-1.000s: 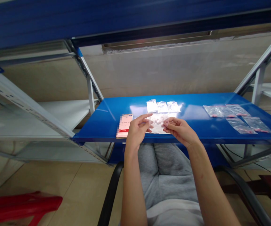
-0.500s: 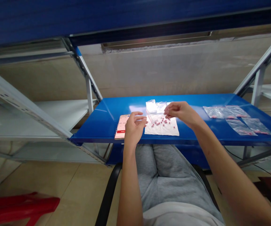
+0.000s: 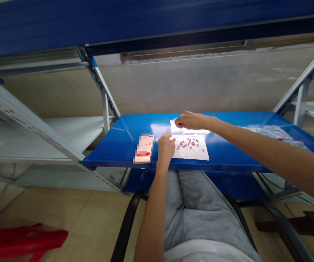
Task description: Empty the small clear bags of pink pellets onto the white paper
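A white sheet (image 3: pixel 193 153) lies on the blue shelf (image 3: pixel 118 140) with several small pink beads (image 3: pixel 189 143) scattered on it. Behind it lie small clear plastic bags (image 3: pixel 174 125). My right hand (image 3: pixel 191 120) reaches across to them, fingers pinched on the edge of one bag. My left hand (image 3: pixel 166 147) rests at the sheet's left edge with curled fingers; what it holds, if anything, is hidden.
A phone (image 3: pixel 144 148) lies on the shelf left of my left hand. More clear bags with pink contents (image 3: pixel 279 133) lie at the shelf's right end. A black chair frame (image 3: pixel 124 225) flanks my grey-trousered legs. A red stool (image 3: pixel 23 240) stands on the floor, lower left.
My right hand moved from the sheet up and left to the clear bags behind it. My left hand shifted right from beside the phone to the sheet's left edge.
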Motion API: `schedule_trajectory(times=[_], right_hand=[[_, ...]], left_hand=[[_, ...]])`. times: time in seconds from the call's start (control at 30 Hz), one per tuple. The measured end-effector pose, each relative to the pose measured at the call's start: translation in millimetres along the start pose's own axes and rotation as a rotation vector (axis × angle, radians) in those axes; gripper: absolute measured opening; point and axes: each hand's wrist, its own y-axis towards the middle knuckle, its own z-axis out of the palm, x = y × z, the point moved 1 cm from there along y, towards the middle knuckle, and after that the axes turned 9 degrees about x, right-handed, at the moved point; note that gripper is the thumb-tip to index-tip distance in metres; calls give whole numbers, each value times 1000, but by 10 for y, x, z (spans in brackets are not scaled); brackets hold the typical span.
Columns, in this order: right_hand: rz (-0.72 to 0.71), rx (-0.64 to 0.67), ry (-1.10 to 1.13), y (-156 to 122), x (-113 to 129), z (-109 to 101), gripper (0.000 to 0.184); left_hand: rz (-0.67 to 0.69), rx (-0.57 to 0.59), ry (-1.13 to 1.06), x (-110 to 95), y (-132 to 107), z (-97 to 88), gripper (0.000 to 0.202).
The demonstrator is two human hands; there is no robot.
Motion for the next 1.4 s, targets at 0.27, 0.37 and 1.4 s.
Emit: schedule_trajectory(times=[0.27,0.37,1.4], right_hand=[[-4,43,-45,-14,-5,76,30],[9,57,-25,-2,-20,79,29],[462,-273,477,-262,-26,829,9]], left_hand=[[13,61,6,25,107,56,40],[9,62,46,39,114,63,35],[1,70,14,225,181,99,27]])
